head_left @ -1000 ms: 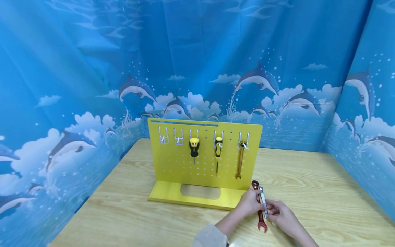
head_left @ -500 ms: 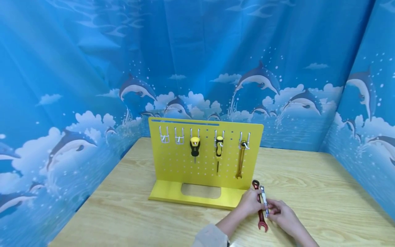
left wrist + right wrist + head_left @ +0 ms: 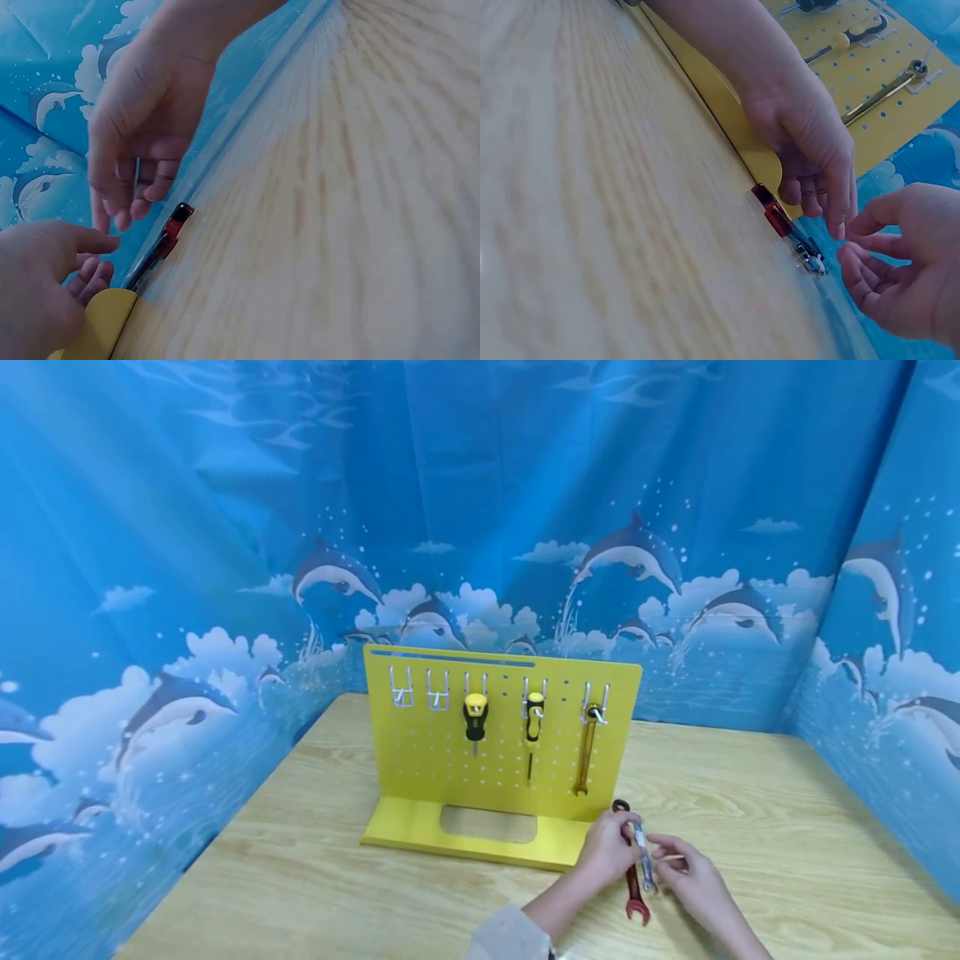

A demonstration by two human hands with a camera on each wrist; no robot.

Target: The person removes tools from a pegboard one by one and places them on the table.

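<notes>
Silver wrench (image 3: 646, 867) lies on the tabletop (image 3: 750, 793) just right of the red wrench (image 3: 633, 885), beyond the right end of the yellow pegboard (image 3: 420, 756). Left hand (image 3: 606, 850) is over the red wrench, fingers loosely bent; contact with the silver one cannot be told. Right hand (image 3: 693, 878) is just beside the silver wrench, thumb and forefinger parted. Gold wrench (image 3: 587, 756) hangs on the pegboard.

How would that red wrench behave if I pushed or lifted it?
The red combination wrench looks metal, so it's probably stiff and fairly heavy for its size. Its glossy surface may feel slippery. Being long and lying down, it would likely slide rather than roll.
</notes>
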